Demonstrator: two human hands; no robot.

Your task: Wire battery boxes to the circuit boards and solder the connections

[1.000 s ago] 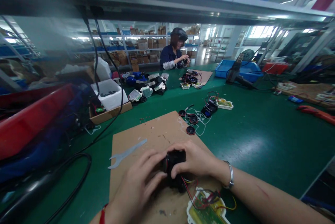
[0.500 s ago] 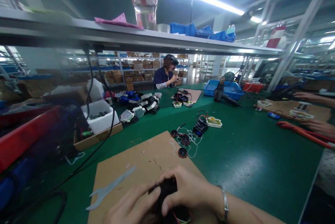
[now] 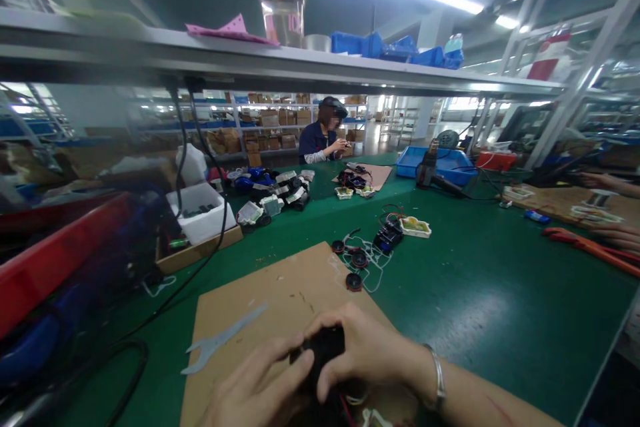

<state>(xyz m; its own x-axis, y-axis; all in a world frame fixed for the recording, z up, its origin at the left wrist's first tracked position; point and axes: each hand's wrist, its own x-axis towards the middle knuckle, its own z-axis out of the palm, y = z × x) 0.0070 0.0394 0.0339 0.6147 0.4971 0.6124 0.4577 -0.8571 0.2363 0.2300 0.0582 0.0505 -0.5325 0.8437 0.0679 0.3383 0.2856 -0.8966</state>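
Both my hands are at the bottom of the view, over a brown cardboard sheet (image 3: 280,287). My left hand (image 3: 255,374) and my right hand (image 3: 367,360) grip a black plastic housing (image 3: 324,347) from either side, with red wires (image 3: 347,410) trailing from it. My fingers hide most of the housing. A flat metal open-end wrench (image 3: 220,338) lies on the cardboard left of my left hand. A white-edged circuit board (image 3: 373,419) barely shows under my right wrist, which wears a silver bangle (image 3: 440,377).
Round black parts with thin wires (image 3: 353,280) lie on the green bench beyond the cardboard. A co-worker (image 3: 320,137) works at the far side among black and blue assemblies. Another person's hands (image 3: 617,235) rest near a red tool (image 3: 585,247) at right. A metal shelf (image 3: 150,54) crosses overhead.
My view has tilted upward, so my hands and the housing sit lower in the picture and most of the circuit board has dropped out of sight. Both hands keep their grip.
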